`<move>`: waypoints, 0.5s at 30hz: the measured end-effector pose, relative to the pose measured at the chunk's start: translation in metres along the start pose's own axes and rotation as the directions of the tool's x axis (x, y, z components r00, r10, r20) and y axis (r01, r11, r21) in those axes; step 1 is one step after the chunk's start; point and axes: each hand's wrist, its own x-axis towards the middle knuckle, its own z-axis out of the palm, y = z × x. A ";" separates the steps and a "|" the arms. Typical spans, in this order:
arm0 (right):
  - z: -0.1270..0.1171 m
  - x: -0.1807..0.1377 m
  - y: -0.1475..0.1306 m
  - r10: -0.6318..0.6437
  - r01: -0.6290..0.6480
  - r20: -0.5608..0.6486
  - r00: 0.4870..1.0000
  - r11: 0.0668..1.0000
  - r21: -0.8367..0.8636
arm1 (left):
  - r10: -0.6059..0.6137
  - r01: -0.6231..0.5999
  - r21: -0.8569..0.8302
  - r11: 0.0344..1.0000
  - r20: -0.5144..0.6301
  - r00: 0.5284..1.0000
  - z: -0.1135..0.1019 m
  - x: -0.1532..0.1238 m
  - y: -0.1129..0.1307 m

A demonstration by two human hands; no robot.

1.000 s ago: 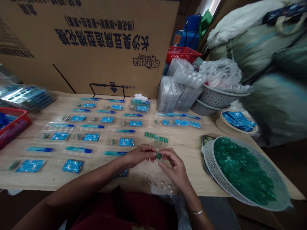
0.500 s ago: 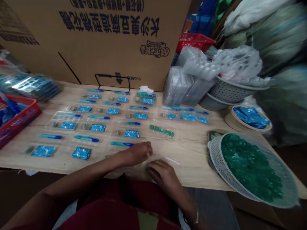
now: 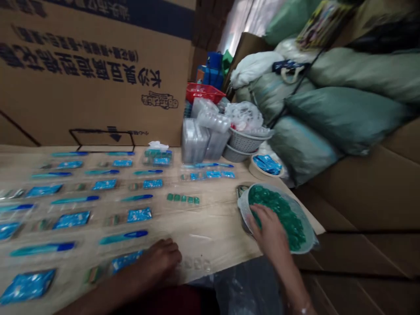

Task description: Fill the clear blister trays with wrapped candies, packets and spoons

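Left hand (image 3: 160,261) low near bench front edge (image 3: 226,272), fingers curled forward. Right hand (image 3: 267,228) stretched forward and rightward, well apart from left, fingers slightly spread, bent downward; forearm bare.

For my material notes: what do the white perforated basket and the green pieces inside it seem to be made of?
The white perforated basket looks like moulded matte plastic, from its even holes and thin rim. The green pieces look glossy and translucent, glinting; plastic or glass, the picture cannot settle which.
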 end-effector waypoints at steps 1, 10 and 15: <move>-0.004 0.006 0.025 0.116 -0.111 0.034 0.993 0.985 -0.130 | -0.019 0.019 -0.017 1.000 0.000 1.000 0.000 0.005 -0.003; 0.015 0.022 0.076 0.249 -0.186 0.231 0.940 0.947 -0.263 | -0.225 0.226 0.141 0.964 -0.020 0.974 -0.022 0.040 -0.025; 0.014 0.020 0.084 0.288 -0.273 0.012 0.958 0.923 -0.272 | -0.278 0.277 0.111 0.954 -0.004 0.961 -0.024 0.030 -0.021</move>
